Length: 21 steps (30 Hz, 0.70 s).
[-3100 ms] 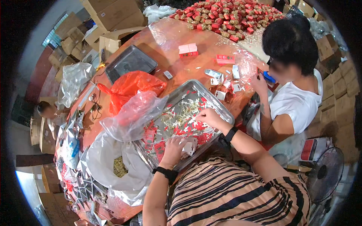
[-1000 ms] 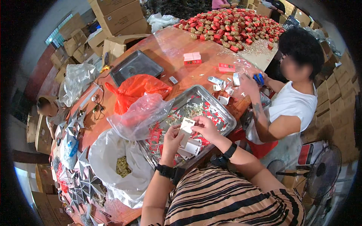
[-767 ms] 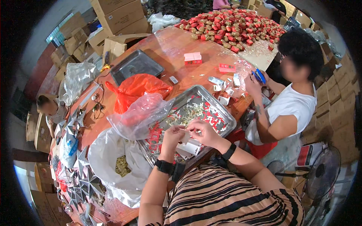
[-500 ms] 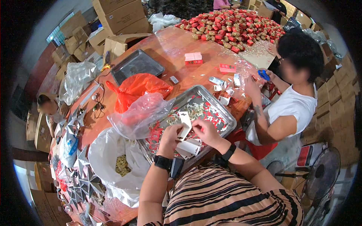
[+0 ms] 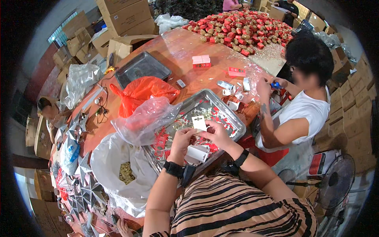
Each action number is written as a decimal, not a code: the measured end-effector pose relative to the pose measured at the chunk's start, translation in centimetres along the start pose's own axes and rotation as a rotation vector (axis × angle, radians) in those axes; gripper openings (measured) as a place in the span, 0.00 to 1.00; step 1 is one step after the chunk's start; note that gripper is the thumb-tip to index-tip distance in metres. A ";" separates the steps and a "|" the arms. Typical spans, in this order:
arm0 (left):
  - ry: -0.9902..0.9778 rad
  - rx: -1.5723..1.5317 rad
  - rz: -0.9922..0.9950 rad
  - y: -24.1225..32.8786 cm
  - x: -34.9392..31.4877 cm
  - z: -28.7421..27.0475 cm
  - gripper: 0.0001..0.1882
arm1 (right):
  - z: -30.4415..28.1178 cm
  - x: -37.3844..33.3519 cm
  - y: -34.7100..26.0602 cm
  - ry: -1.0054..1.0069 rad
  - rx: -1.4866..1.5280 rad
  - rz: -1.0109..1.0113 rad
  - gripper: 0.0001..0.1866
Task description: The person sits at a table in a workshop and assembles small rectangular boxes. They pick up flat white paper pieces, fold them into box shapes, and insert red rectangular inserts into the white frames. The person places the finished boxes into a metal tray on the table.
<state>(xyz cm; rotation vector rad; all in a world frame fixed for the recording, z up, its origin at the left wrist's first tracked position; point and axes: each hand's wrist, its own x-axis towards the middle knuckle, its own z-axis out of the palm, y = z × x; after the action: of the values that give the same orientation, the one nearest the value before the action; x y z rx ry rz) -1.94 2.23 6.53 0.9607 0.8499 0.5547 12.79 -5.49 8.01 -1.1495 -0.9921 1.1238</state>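
My left hand (image 5: 182, 143) and my right hand (image 5: 216, 134) meet over a metal tray (image 5: 240, 125), fingers pinched on a small white card (image 5: 199, 123). The card stands upright and has dark cut-outs near its top edge. Just below my hands, a stack of similar white cards (image 5: 197, 153) lies at the tray's near side. Loose red, white and pale cut pieces (image 5: 221, 117) cover much of the tray. Red printed pieces (image 5: 160, 139) lie to the left of my left hand.
An orange-red bag (image 5: 146, 94) and a clear bag (image 5: 144, 124) overlap the tray's left side. Nearer stands a white-lined container (image 5: 104, 166). A dark tray (image 5: 144, 70) and a red-and-gold heap (image 5: 241, 31) lie farther back. At right, a co-worker (image 5: 302, 114) holds a blue tool (image 5: 276, 85).
My right hand has moved left to grip the card beside my left hand. The card now faces me more squarely. Another person's hand has appeared at the lower left.
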 end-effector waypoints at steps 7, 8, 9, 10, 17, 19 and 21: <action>-0.064 -0.074 0.028 1.4 -1.3 2.1 0.07 | -1.0 0.9 1.5 0.114 0.095 -0.012 0.05; -0.072 -0.032 0.054 1.1 -1.4 2.1 0.07 | -1.2 1.1 1.8 0.120 0.151 -0.012 0.04; -0.120 0.086 0.138 0.2 -0.7 1.3 0.06 | -1.4 1.1 1.8 0.084 0.040 -0.035 0.04; -0.114 0.143 0.137 0.1 -0.6 1.0 0.06 | -1.4 1.0 1.5 0.084 0.012 -0.035 0.05; -0.116 0.223 0.271 0.0 -0.4 0.9 0.08 | -1.1 0.4 -0.8 0.102 0.127 0.019 0.05; -0.116 0.291 0.389 -1.3 0.1 0.4 0.12 | -1.1 0.5 -1.1 0.109 0.205 0.041 0.05; -0.152 0.262 0.273 -2.2 0.5 0.1 0.10 | -1.2 0.8 -1.2 0.109 0.263 0.058 0.05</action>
<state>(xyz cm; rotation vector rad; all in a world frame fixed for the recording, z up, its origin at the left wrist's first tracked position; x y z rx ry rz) -1.51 1.51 4.43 1.3541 0.6689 0.6033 14.28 -4.99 9.02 -1.0194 -0.7074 1.1858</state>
